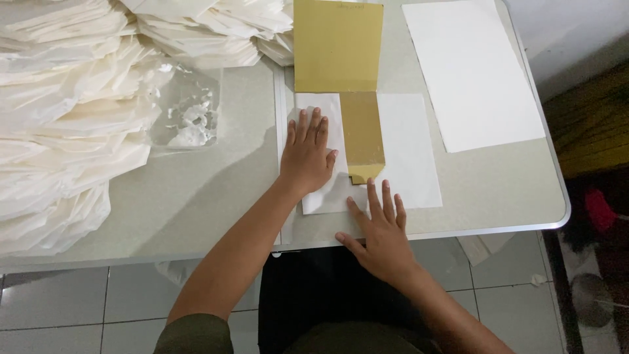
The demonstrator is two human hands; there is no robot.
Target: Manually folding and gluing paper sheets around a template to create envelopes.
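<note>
White sheet [406,151] under both hands' fingers [308,128]

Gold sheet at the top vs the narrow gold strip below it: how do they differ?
The gold sheet is wide and nearly square; the gold strip is narrower and taller. The gold sheet lies on the bare table edge and white stacks; the gold strip lies on a white sheet between the left hand and right hand. Neither hand touches the sheet. Both are flat, matte gold.

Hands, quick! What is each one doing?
Left hand: open, flat on the white paper.
Right hand: open, fingers spread on the same paper, just below the gold strip.
</note>
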